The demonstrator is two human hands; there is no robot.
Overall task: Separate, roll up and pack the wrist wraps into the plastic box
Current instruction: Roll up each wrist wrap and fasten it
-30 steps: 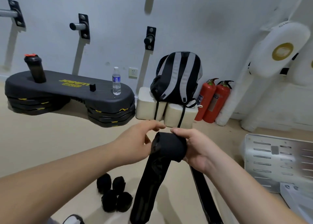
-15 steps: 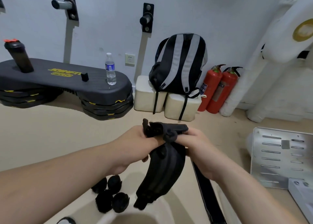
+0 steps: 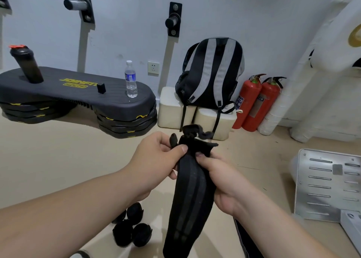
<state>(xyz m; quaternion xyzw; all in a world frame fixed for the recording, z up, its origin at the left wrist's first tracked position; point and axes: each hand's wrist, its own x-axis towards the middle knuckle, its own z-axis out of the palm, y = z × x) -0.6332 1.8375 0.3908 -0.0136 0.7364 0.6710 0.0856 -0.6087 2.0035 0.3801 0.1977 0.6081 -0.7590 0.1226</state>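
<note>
Far wall: long black plastic step platform [image 3: 78, 93] and black-and-grey striped fabric backpack [image 3: 213, 72] are standing well apart from the work. Centre: long black elastic wrist wrap [image 3: 187, 209] is hanging in mid-air with its long axis near vertical, its free tail pointing down at the floor and its top end bunched. The left hand [image 3: 156, 160] and right hand [image 3: 220, 179] are both pinching that top end, thumbs in front and fingers curled behind, and neither is nearer. A cluster of rolled black wraps [image 3: 130, 232] is lying on the floor below the left forearm. Plastic box: cannot make it out. Judgement: rolling is starting at the top and should run downward along the strap.
</note>
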